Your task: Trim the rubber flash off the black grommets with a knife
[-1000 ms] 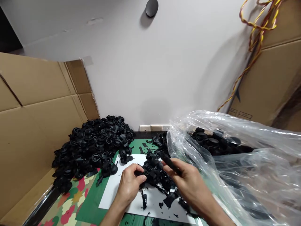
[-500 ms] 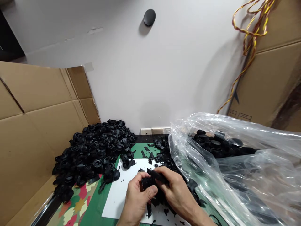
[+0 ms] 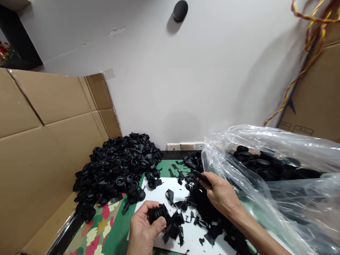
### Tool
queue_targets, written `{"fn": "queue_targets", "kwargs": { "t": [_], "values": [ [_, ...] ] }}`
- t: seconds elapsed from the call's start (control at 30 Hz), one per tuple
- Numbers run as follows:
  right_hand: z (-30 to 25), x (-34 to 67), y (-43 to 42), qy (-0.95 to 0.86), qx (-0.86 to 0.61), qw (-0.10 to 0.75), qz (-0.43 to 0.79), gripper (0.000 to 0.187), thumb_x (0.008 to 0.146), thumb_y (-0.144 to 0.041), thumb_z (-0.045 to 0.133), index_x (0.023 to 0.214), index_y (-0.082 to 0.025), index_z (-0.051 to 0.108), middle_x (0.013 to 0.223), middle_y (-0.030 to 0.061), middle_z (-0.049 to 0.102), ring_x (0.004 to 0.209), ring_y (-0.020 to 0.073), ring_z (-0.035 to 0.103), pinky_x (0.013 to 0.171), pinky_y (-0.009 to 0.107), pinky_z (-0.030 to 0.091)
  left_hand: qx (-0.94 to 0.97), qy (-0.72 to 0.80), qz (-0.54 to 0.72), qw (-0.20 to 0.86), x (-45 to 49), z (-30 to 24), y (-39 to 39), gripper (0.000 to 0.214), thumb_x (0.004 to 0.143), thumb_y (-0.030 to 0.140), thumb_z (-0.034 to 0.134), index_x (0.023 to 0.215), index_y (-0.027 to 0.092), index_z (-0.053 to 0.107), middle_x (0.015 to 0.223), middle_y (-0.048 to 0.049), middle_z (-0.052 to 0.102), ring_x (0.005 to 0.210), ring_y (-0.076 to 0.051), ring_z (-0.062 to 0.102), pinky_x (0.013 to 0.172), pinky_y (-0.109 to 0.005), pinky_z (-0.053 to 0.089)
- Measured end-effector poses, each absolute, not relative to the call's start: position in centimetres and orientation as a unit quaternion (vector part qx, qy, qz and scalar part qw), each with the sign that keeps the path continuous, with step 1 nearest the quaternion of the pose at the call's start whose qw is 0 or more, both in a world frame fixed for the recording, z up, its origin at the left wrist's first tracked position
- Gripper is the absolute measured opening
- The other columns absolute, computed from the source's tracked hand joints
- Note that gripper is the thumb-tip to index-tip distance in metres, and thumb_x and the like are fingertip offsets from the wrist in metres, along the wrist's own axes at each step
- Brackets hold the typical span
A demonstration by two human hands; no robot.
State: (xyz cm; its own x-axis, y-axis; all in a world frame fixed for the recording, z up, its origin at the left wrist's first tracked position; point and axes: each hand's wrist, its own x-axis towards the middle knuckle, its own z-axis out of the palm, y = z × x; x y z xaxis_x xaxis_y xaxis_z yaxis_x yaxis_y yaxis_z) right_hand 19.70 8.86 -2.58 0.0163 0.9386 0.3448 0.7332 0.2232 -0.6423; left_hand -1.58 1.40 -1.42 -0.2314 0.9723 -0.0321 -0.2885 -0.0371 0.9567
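Observation:
My left hand (image 3: 145,226) is closed around a black ribbed rubber part (image 3: 157,213), held just above a white sheet (image 3: 159,194). Thin black trimmings hang from the part. My right hand (image 3: 221,194) grips a slim black tool (image 3: 201,176), its tip pointing up and left, over a heap of black scraps (image 3: 204,212) on the sheet. The two hands are a short way apart.
A large pile of black rubber parts (image 3: 119,166) lies at the left against a cardboard wall (image 3: 45,148). A clear plastic bag (image 3: 265,184) holding more black parts fills the right. A green mat (image 3: 117,230) and camouflage cloth (image 3: 90,233) lie underneath. Cardboard boxes (image 3: 316,92) and wires stand at the right.
The hands have drawn apart: my left hand pulled the ribbed part down and left, my right hand moved up and right with the tool. The view shifted right.

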Motion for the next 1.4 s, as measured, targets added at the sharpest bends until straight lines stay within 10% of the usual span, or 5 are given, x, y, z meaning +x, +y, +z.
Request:
{"fn": "queue_targets", "kwargs": {
  "t": [0.27, 0.47, 0.9, 1.17, 1.4],
  "values": [
    [-0.1, 17.2, 6.5, -0.699, -0.504, 0.395, 0.319, 0.029, 0.071, -0.021, 0.06, 0.097, -0.024, 0.069, 0.103, 0.0067, 0.066, 0.091, 0.0263, 0.062, 0.081, 0.039, 0.046, 0.351, 0.468, 0.648, 0.488, -1.4, -2.6, 2.8, 0.042, 0.044, 0.028, 0.088, 0.079, 0.015, 0.069, 0.062, -0.0017, 0.066, 0.058, -0.013, 0.057, 0.052, -0.019, 0.045],
    [1.4, 15.8, 4.3, -0.637, -0.449, 0.467, 0.418, 0.007, 0.071, -0.025, 0.057, 0.068, -0.021, 0.062, 0.076, 0.002, 0.064, 0.068, 0.0186, 0.057, 0.063, 0.028, 0.045, 0.306, 0.469, 0.642, 0.523, -0.3, -1.8, 3.0, 0.043, 0.05, 0.027, 0.086, 0.087, 0.017, 0.067, 0.071, -0.0012, 0.067, 0.054, -0.012, 0.056, 0.046, -0.021, 0.047],
    [-1.2, 15.9, 3.5, -0.532, -0.536, 0.493, 0.431, 0.019, 0.07, -0.037, 0.06, 0.067, -0.018, 0.065, 0.061, -0.0001, 0.063, 0.06, 0.0195, 0.057, 0.056, 0.027, 0.042, 0.082, 0.472, 0.6, 0.64, 2.7, -0.6, 4.5, 0.011, 0.082, 0.009, 0.06, 0.073, 0.009, 0.066, 0.066, -0.0091, 0.072, 0.053, -0.015, 0.065, 0.048, -0.025, 0.053],
    [-1.1, 15.5, 2.7, -0.502, -0.518, 0.526, 0.452, 0.026, 0.071, -0.04, 0.063, 0.079, -0.016, 0.068, 0.077, 0.0069, 0.072, 0.075, 0.0258, 0.064, 0.067, 0.031, 0.049, 0.199, 0.393, 0.62, 0.65, 5.0, -2.5, 3.3, 0.039, 0.045, 0.038, 0.088, 0.07, 0.015, 0.069, 0.071, -0.0042, 0.07, 0.06, -0.014, 0.061, 0.047, -0.02, 0.047],
    [-2.4, 15.4, 2.7, -0.506, -0.53, 0.598, 0.325, 0.017, 0.072, -0.026, 0.059, 0.082, -0.019, 0.071, 0.082, 0.0059, 0.071, 0.075, 0.0235, 0.062, 0.07, 0.029, 0.046, 0.337, 0.481, 0.589, 0.555, 5.0, -4.0, 3.2, 0.039, 0.052, 0.047, 0.082, 0.063, 0.012, 0.069, 0.047, 0.0041, 0.051, 0.039, -0.006, 0.037, 0.035, -0.018, 0.024]
  ]
}}
